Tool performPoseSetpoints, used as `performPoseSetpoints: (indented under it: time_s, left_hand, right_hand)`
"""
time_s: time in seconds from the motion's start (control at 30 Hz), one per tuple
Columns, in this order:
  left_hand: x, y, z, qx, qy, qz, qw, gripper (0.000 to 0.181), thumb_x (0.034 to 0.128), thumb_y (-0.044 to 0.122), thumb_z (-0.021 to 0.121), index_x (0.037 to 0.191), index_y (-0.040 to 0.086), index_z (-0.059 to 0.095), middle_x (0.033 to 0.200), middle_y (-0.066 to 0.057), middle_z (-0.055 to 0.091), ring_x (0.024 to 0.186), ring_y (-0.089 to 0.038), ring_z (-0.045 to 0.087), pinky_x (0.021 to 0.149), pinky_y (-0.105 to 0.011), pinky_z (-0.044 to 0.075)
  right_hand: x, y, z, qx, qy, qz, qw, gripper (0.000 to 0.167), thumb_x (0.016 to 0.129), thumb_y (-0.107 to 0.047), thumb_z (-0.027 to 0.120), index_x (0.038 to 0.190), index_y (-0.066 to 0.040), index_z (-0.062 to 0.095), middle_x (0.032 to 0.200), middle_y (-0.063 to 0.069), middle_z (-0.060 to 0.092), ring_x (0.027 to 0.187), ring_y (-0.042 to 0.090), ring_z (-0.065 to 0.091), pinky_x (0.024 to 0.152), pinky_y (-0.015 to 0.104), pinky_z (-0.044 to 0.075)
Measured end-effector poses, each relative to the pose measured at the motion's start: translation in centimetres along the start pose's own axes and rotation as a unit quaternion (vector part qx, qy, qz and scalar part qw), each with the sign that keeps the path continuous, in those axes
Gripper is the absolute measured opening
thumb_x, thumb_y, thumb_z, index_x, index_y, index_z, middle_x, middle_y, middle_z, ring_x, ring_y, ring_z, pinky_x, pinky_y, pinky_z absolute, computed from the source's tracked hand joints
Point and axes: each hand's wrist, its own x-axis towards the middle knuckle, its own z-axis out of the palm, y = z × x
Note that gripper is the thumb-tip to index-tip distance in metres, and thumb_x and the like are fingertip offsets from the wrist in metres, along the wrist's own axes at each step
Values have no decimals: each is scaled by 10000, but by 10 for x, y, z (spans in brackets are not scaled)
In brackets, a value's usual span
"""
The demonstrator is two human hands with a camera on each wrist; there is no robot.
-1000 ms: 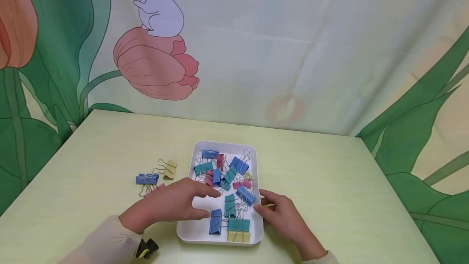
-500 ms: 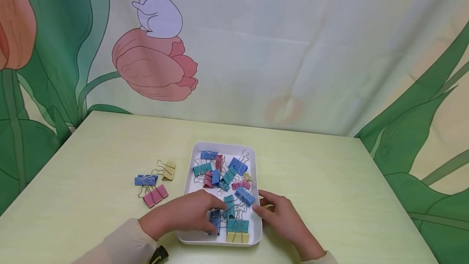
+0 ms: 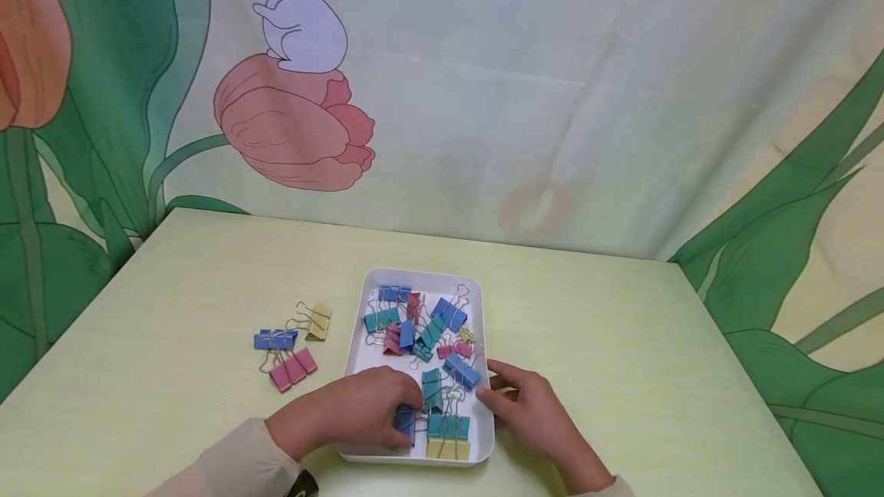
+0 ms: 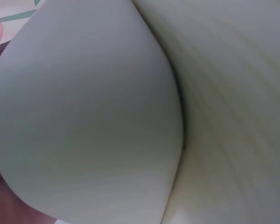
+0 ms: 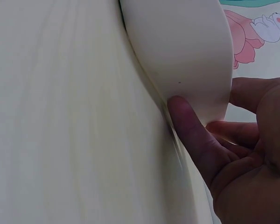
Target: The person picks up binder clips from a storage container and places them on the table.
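Observation:
In the head view, my left hand [image 3: 359,409] reaches over the near left edge of a white tray [image 3: 355,359]. Its thumb and fingers are around a blue binder clip [image 3: 404,426] in the tray, partly covering it. Teal binder clips [image 3: 449,426] and a yellow binder clip [image 3: 449,449] lie just to the right of that hand. My right hand [image 3: 528,405] holds the tray's right side, thumb at the rim; in the right wrist view, fingers [image 5: 191,130] touch the outer wall. A pale curved surface fills most of the left wrist view and hides the left fingers.
Several more blue, teal and pink clips lie in the tray's far half. Outside it on the left are a blue clip [image 3: 275,339], a yellow clip [image 3: 318,322] and a pink clip [image 3: 293,370]. A printed curtain [image 3: 470,136] hangs behind the table [image 3: 608,328].
My left hand has moved toward the near part of the tray and closed around the blue binder clip there, uncovering the pink clip on the table. The right hand stays at the tray's side.

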Motion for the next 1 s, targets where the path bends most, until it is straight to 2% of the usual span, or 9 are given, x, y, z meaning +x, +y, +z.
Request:
performPoseSetpoints:
  time_s: [0.2,0.4,0.83,1.0]
  left_hand:
    - [0,1,-1,64,-4,18,10000,310,767,309,790,1008,123,733,945,79,687,846,-41,559,901,-297,515]
    - [-2,-2,-2,76,149,193,9997,278,760,291,783,967,113,729,913,67,679,817,-50,559,854,-274,518]
    - [-11,-7,-10,-127,206,65,9997,320,762,302,788,1014,114,728,971,56,697,870,-61,581,892,-306,531]
    - [-14,-12,-15,-305,322,132,9989,322,762,306,797,1017,121,731,981,77,700,864,-49,580,872,-295,537]
  right_hand:
    - [0,1,0,39,-13,-37,10000,566,891,-302,695,1390,-95,527,1073,97,659,831,172,653,697,304,594]
    - [1,1,-1,95,-40,-66,9999,563,890,-288,697,1389,-89,527,1069,103,658,839,172,665,698,306,599]
    - [1,1,0,99,-35,-27,9999,553,894,-285,693,1388,-98,529,1075,103,660,842,172,662,692,308,600]
    - [1,1,0,119,-45,-45,9999,548,897,-281,690,1388,-101,530,1070,103,657,837,172,661,689,309,600]
